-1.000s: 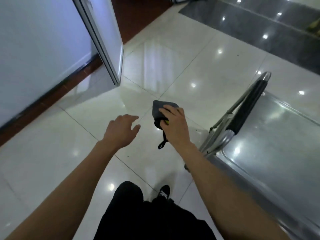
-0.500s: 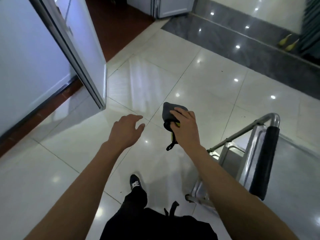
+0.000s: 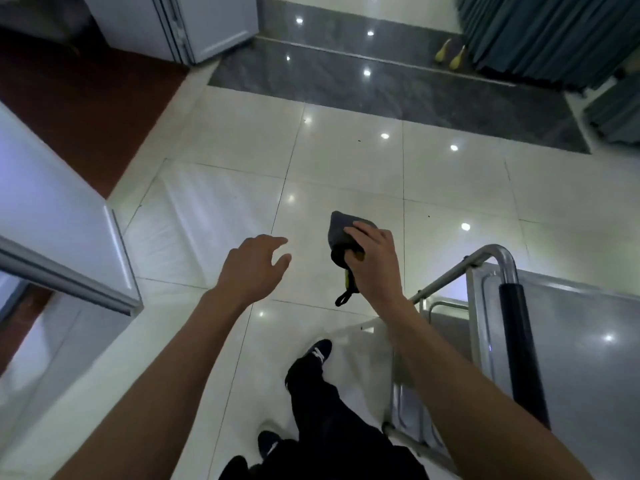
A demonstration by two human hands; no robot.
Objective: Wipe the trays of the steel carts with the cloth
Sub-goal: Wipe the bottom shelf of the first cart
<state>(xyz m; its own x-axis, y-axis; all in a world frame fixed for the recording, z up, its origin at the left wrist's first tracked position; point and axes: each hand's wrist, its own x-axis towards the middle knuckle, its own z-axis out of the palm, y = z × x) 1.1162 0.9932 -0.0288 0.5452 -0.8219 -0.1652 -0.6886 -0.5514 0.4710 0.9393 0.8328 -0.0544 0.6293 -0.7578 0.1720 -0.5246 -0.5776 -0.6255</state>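
My right hand (image 3: 375,263) grips a bunched grey cloth (image 3: 337,232) with a yellow and black strap hanging below it, held in the air above the floor. My left hand (image 3: 252,266) is beside it on the left, fingers relaxed and holding nothing. A steel cart (image 3: 581,344) stands at the lower right, its flat top tray shining, with a tubular handle (image 3: 491,252) and a black grip (image 3: 519,341). The cloth is apart from the cart, up and to the left of the handle.
Glossy white floor tiles (image 3: 346,168) stretch ahead to a dark grey step (image 3: 381,84). White panels (image 3: 52,216) stand at the left, a white cabinet (image 3: 207,26) at the top, teal curtains (image 3: 554,36) at the top right. My legs and dark shoes (image 3: 317,355) are below.
The view has swung up and to the right while I step forward. The cart has slid toward the lower right of the view. Both hands keep the same pose, cloth still gripped.
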